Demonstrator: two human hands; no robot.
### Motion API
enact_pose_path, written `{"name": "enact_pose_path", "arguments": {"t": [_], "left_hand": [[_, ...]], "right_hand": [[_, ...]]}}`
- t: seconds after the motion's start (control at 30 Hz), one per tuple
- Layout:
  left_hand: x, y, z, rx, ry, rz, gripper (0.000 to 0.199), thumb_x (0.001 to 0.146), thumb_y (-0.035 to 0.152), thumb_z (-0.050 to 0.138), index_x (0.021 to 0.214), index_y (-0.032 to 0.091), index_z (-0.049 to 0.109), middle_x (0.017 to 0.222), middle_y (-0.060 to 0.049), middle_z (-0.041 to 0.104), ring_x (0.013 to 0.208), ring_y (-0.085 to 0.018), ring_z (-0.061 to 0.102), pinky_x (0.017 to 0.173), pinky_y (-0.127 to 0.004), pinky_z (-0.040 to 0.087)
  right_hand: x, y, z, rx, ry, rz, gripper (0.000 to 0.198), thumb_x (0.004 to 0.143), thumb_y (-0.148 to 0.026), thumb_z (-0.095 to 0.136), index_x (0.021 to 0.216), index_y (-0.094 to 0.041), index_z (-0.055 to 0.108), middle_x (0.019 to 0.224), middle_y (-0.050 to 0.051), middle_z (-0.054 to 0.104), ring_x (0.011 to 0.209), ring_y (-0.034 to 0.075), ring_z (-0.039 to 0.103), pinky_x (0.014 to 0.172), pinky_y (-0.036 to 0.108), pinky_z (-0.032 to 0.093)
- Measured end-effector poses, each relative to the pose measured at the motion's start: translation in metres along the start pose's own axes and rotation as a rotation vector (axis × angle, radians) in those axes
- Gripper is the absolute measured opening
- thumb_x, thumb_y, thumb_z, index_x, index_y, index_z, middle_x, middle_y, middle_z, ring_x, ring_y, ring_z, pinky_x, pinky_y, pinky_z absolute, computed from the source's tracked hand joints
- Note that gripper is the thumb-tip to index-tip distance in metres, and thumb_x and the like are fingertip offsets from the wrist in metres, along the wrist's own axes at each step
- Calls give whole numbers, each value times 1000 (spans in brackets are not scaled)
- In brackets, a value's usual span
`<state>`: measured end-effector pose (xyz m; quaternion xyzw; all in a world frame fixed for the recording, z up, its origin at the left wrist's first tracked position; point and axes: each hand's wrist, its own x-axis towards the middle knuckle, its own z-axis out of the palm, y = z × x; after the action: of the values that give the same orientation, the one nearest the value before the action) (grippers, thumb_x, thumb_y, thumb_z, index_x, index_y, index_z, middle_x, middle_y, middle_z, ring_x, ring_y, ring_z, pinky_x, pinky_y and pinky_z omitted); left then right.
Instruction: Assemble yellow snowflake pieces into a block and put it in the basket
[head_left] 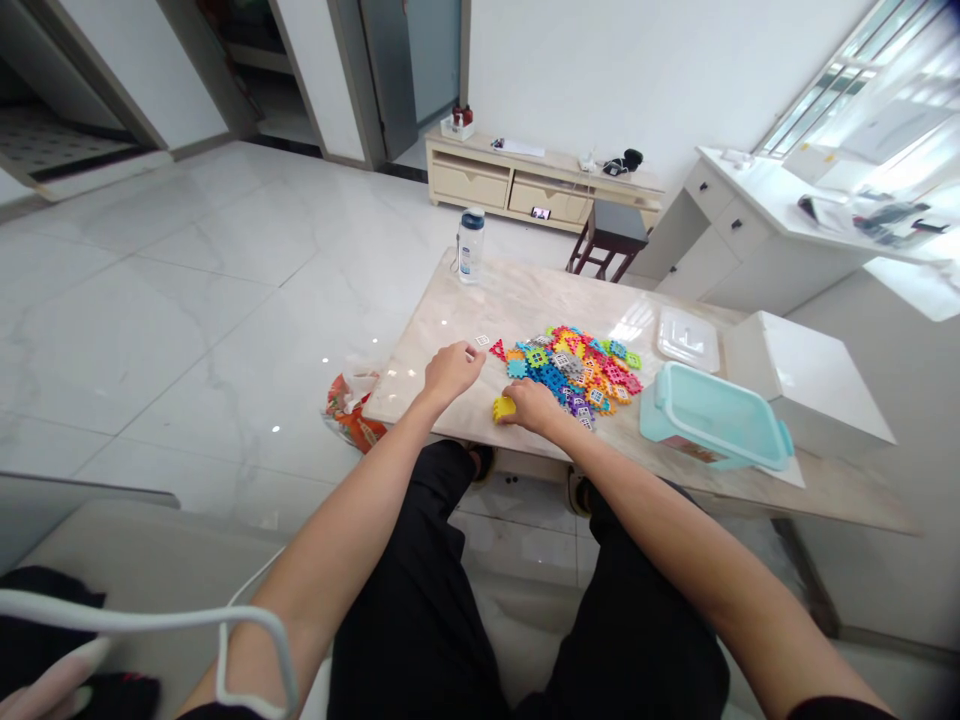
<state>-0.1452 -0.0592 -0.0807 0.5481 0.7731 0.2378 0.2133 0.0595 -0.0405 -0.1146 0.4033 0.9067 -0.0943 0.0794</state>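
Note:
My right hand (531,403) grips a yellow toothed plastic building piece (504,409) at the near edge of the table. My left hand (453,370) hovers over the table to its left, fingers loosely curled and a little apart, with nothing clearly in them. Just beyond its fingertips lie a small white window-shaped piece (482,340) and a red triangular piece (498,349). A heap of multicoloured interlocking plastic pieces (574,365) spreads beyond and beside my right hand, which hides part of the heap's near side.
On the marble-patterned table (420,340) stand a clear water bottle (471,247) at the far left, a turquoise bin (712,410) at the right, its clear lid (688,338) and a white box (810,375). An orange-and-white bag (356,410) sits beside the table's left edge.

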Motion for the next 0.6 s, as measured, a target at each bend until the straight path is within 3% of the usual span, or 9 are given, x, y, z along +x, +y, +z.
{"name": "enact_pose_path", "arguments": {"t": [0.47, 0.6], "left_hand": [[-1, -7, -1, 58, -36, 23, 29, 96, 46, 66, 109, 23, 80, 110, -9, 83, 106, -28, 76, 88, -33, 55], [3, -14, 4, 45, -50, 47, 27, 94, 43, 69, 107, 22, 79, 108, -8, 83, 103, -27, 77, 88, -32, 56]], "right_hand": [[1, -7, -5, -40, -14, 2, 49, 89, -51, 86, 122, -15, 77, 127, 15, 75, 123, 32, 68, 100, 33, 54], [2, -8, -6, -52, -30, -8, 64, 82, -57, 92, 124, -13, 73, 130, 18, 73, 128, 32, 66, 106, 34, 52]]}}
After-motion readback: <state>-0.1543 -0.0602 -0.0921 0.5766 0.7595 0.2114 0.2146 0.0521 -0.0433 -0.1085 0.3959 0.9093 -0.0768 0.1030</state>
